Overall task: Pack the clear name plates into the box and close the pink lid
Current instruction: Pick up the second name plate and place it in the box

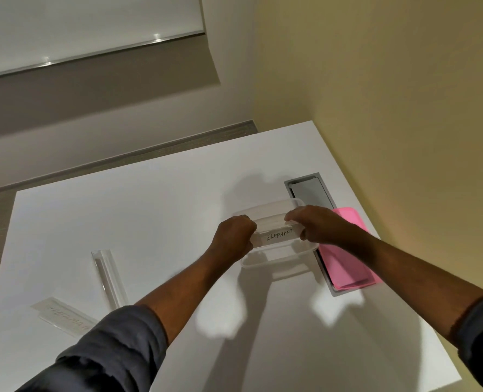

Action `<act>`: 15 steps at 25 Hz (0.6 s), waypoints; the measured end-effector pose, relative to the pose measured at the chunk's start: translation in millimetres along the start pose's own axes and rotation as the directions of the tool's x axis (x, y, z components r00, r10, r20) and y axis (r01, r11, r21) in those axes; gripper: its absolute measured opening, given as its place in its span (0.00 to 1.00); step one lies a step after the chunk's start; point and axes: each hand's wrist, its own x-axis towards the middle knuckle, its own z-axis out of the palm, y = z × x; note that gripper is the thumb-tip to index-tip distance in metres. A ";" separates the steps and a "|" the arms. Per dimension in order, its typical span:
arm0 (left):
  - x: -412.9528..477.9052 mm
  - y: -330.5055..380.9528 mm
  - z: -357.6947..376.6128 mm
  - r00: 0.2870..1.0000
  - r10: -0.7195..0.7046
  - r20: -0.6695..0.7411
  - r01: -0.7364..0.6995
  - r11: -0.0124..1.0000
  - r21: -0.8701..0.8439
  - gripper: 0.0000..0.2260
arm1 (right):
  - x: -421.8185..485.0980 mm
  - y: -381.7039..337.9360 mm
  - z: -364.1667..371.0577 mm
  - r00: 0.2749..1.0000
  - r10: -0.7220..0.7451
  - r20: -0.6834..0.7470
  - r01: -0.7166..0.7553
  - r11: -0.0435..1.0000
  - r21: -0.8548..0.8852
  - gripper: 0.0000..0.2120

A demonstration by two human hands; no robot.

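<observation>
A clear name plate (279,235) lettered ELEPHANT is held over the clear plastic box (277,260) near the table's right side. My left hand (234,236) grips its left end and my right hand (311,223) grips its right end. The pink lid (344,261) lies flat just right of the box, partly under my right forearm. Two more clear name plates rest on the table at the left: one (110,275) lies with its long side running away from me, another (65,319) lies flat near my left sleeve.
The white table (149,207) ends close to the yellow wall (404,108) on the right. A grey cable hatch (311,190) is set into the tabletop behind the box and under the lid. A whiteboard (79,29) hangs on the far wall.
</observation>
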 end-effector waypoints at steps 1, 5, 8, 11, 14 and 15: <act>3.1 2.2 5.0 1.000 0.000 0.020 -0.001 1.000 0.015 0.10 | 3.1 1.9 3.6 1.000 -0.012 0.021 0.013 0.999 -0.047 0.22; 11.3 6.2 22.3 0.998 -0.006 0.068 0.004 1.000 0.023 0.08 | 15.0 9.3 17.4 0.996 0.007 0.086 0.003 0.993 -0.116 0.22; 14.8 5.4 33.6 0.997 0.002 0.082 -0.003 1.000 0.016 0.08 | 20.8 12.6 27.3 0.995 0.009 0.102 0.005 0.990 -0.139 0.23; 17.7 4.9 43.1 0.995 0.007 0.101 -0.009 1.000 0.015 0.08 | 25.9 14.3 37.3 0.995 -0.008 0.097 0.024 0.987 -0.160 0.20; 21.3 7.1 49.9 0.989 0.014 0.146 -0.021 0.998 0.052 0.09 | 29.0 14.5 46.8 0.994 -0.020 0.105 0.042 0.977 -0.209 0.16; 22.9 8.2 51.9 0.986 0.017 0.163 -0.028 0.997 0.066 0.10 | 30.6 15.2 48.9 0.994 -0.023 0.110 0.046 0.976 -0.213 0.15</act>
